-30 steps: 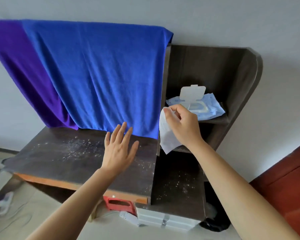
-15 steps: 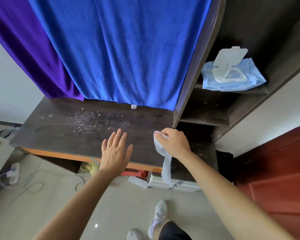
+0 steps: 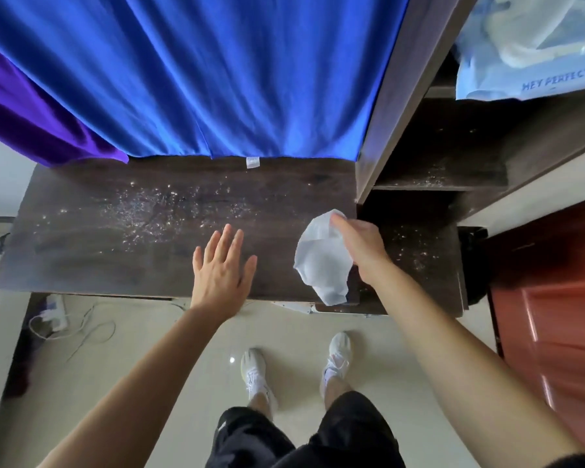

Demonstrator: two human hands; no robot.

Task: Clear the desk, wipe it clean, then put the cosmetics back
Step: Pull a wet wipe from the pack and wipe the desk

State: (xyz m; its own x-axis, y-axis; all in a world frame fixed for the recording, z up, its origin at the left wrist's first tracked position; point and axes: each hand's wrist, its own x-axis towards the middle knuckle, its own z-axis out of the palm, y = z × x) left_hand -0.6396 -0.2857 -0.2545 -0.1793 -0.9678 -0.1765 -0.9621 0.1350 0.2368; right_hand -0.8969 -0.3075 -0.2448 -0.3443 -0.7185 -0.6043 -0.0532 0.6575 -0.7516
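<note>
A dark wooden desk (image 3: 81,251) fills the middle of the head view, with white powder specks (image 3: 156,211) scattered over its left and centre. My right hand (image 3: 360,244) is shut on a white wet wipe (image 3: 321,261), which hangs over the desk's right front part. My left hand (image 3: 222,268) is open with fingers spread, flat over the desk's front edge. A pale blue wet wipe pack (image 3: 527,55) with an open lid lies on the upper shelf at the top right. No cosmetics are in view.
A blue towel (image 3: 217,72) and a purple towel (image 3: 31,123) hang down over the desk's back. A dusty lower shelf (image 3: 443,177) sits to the right. A red door (image 3: 554,319) stands at the right. Cables and a power strip (image 3: 53,315) lie on the floor.
My right hand pulled the wipe from the pack on the shelf and brought it down to the desk's right part. The view tilted downward. My left hand stayed over the desk.
</note>
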